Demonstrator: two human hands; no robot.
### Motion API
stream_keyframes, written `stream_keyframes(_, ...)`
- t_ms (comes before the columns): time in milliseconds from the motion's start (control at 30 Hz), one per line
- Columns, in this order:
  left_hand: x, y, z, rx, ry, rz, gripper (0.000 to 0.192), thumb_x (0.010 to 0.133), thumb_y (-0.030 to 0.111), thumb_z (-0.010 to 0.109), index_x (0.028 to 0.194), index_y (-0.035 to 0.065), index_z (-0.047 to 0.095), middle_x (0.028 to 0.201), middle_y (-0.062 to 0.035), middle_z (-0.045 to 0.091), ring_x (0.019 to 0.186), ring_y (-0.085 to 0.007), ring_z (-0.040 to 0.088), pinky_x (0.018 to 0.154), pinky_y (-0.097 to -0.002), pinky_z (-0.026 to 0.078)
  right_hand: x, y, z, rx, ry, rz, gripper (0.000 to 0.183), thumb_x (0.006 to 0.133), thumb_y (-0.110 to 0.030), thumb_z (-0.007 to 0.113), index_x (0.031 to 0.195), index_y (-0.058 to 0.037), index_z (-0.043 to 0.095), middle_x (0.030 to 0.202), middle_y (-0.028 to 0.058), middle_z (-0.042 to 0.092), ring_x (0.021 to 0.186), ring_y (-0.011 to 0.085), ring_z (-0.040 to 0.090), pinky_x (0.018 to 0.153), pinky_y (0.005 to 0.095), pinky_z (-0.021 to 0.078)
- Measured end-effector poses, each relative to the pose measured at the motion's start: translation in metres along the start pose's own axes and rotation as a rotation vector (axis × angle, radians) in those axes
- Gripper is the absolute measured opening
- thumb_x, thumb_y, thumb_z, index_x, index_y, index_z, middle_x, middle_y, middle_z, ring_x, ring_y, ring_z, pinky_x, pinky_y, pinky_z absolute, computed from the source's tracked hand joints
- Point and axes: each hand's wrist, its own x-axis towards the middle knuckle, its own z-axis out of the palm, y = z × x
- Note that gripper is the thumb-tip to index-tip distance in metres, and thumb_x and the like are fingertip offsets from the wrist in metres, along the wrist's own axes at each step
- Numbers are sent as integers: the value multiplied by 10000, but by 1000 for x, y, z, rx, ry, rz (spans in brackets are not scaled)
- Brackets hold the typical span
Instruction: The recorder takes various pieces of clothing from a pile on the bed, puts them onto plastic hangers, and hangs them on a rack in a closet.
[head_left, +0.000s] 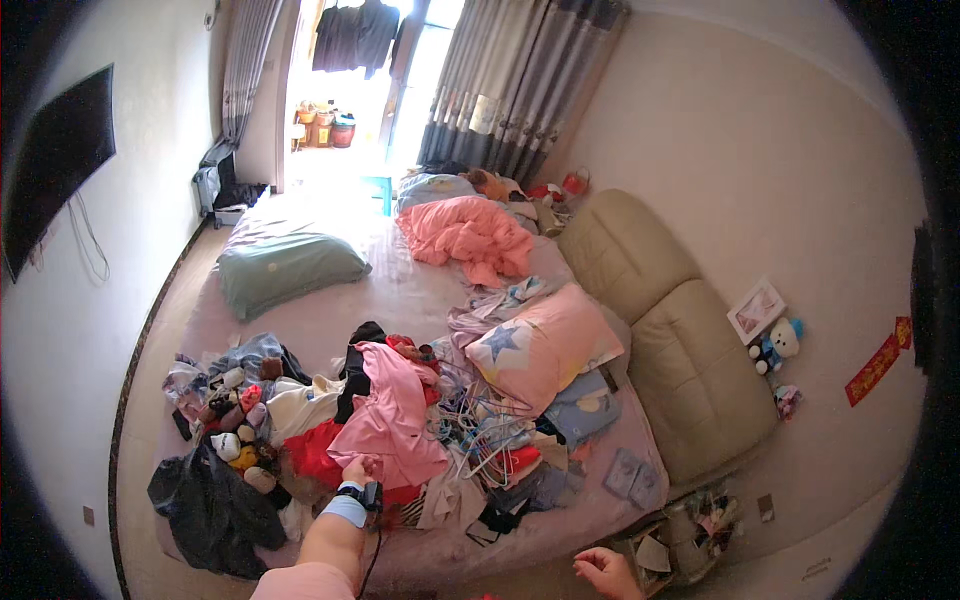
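My left hand (361, 469) reaches over the bed and grips the lower edge of a pink garment (394, 420), which lies spread on the clothes pile. A red cloth (311, 450) lies beneath and to its left. Rolled socks (251, 435) and a dark garment (214, 502) are left of that hand. A tangle of wire hangers (480, 435) sits right of the pink garment. My right hand (602, 568) is low at the bed's near side, fingers loosely curled with nothing visible in them, close to an open bedside drawer unit (651, 551).
A pink pillow with a star (547, 349), a coral quilt (469, 232) and a green pillow (292, 270) lie on the bed (360, 304). The padded headboard (697, 382) borders it on the right. A blue stool (381, 191) stands at the far side.
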Motion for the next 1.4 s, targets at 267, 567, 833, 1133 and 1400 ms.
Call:
stream_keyframes(267, -9, 7, 9, 166, -11, 20, 126, 868, 144, 548, 861, 28, 596, 785, -101, 607, 631, -207, 565, 517, -325, 498, 11, 5, -11, -29, -47, 32, 156, 882, -139, 627, 984, -26, 658, 800, 16, 645, 721, 100, 585, 654, 270, 483)
stream_keyframes(567, -23, -23, 9, -149, 211, 108, 151, 856, 162, 657, 764, 82, 568, 667, -40, 581, 549, -210, 583, 513, -365, 523, 10, 15, -18, -58, -58, -46, 177, 875, -136, 629, 1000, -14, 658, 818, 28, 660, 738, 108, 598, 668, 281, 494)
stream_keyframes(833, -45, 12, 11, 1047, 122, 196, 278, 894, 311, 593, 1002, 61, 648, 901, -123, 691, 782, -269, 642, 652, -422, 480, 7, 19, -16, -85, -77, -116, 185, 879, -131, 628, 1017, -12, 659, 833, 63, 668, 757, 125, 614, 695, 288, 502)
stream_keyframes(1133, -58, -19, 10, 873, 422, 553, 221, 848, 178, 614, 1062, 127, 637, 902, -98, 672, 798, -250, 631, 685, -410, 519, -13, 33, -19, 42, -67, 234, 163, 894, -80, 615, 1018, 25, 620, 882, 72, 664, 775, 131, 630, 693, 269, 517)
stream_keyframes(1400, -112, -11, 49, -112, 348, 457, 197, 907, 103, 572, 1085, 48, 638, 935, -62, 662, 798, -172, 644, 599, -287, 542, -25, 44, -21, 80, -79, 227, 161, 874, -82, 640, 1003, 13, 631, 867, 59, 666, 775, 126, 636, 719, 266, 519)
